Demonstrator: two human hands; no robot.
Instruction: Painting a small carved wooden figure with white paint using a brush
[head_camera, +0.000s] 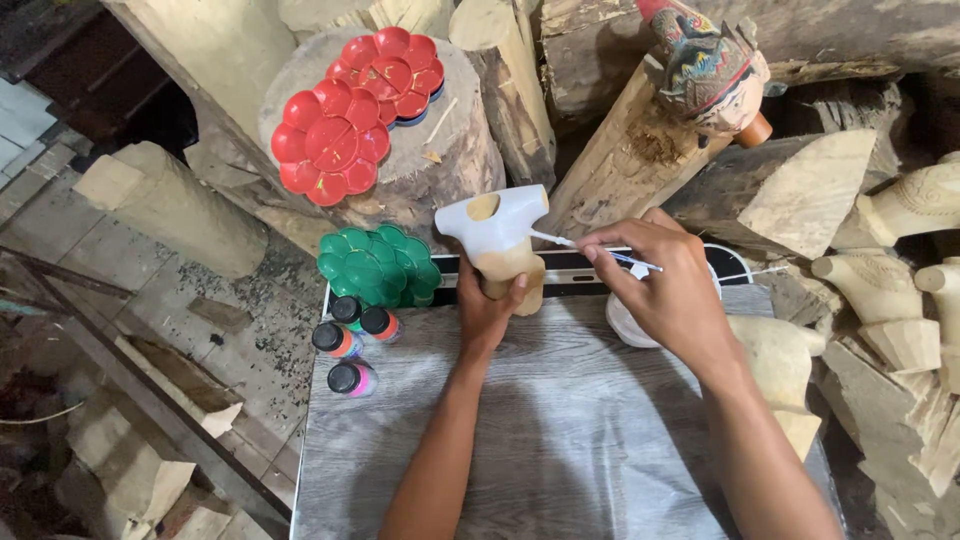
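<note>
At the far left of the frame, rough log offcuts (170, 205) are lying on the floor. In the upper left, two red flower-shaped paint palettes (355, 110) are resting on a cut stump (440, 170), seemingly parked out of the way. Below them a green palette (380, 265) is sitting at the upper left corner of the grey wood-grain desk (560, 430), with three small black-capped paint bottles (348, 345) standing just beside it, probably to keep colour within easy reach.

At centre, the left hand (488, 305) is wrapping closed around the bare lower part of a wooden carving (500, 245), holding it upright on the desk; gripping low seems to be keeping fingers off the white-coated top. To the right, the right hand (665, 290) is pinching a thin brush (590, 248) in its fingertips, the tip meeting the carving's white right edge. A white paint pot (622, 325) is sitting partly hidden under that hand. In the upper right, a painted carved figure (710, 65) is leaning among logs, and unpainted carvings (900, 250) are piling at the right edge.
</note>
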